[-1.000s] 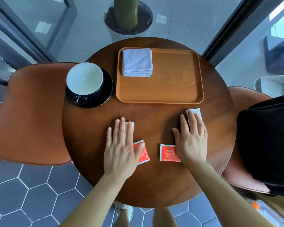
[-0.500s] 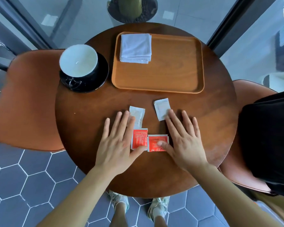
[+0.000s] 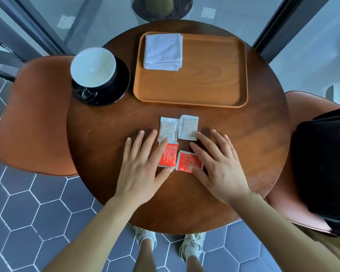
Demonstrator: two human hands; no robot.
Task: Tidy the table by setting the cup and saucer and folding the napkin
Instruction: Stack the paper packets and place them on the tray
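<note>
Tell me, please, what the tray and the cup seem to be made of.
Tray: looks like wood with a matte orange-brown finish; grain lines run across its floor. Cup: probably glazed ceramic; its white inside is smooth and slightly shiny.

Table: bare strip between tray and packets, passable. Far left: cup on saucer blocks. Tray: floor free right of napkin; raised rim all round.

Bright daylight, soft blur, fisheye edges
</note>
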